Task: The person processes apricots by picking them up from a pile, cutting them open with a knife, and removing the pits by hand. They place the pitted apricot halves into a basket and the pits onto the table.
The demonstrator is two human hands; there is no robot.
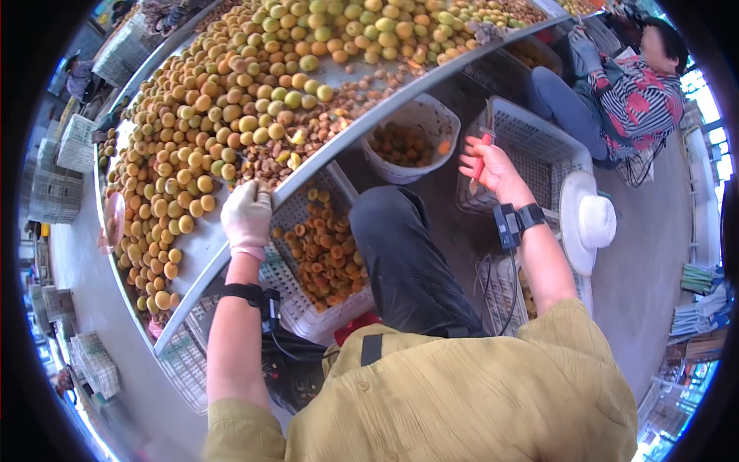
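My left hand (246, 218), in a pale glove, is at the metal rim of a sorting table, beside a heap of brown fruit stones (271, 159). Its fingers are curled closed; whatever they may hold is hidden. Whole yellow-orange apricots (196, 127) cover much of the tabletop. Out to the right, my bare right hand (499, 168) grips a red-handled tool (479, 163), whose exact kind is unclear. Below the rim, between my left arm and my knee, a white crate (304, 317) holds halved apricots (327, 254). A white bucket (404, 179) with orange fruit pieces stands beyond my knee.
Right of the bucket stands a grey plastic crate (531, 135), with a white hat (589, 222) near it. Another person (627, 108) sits at the far right. Stacked crates (55, 181) line the left. A cable hangs from my right wrist device (508, 225).
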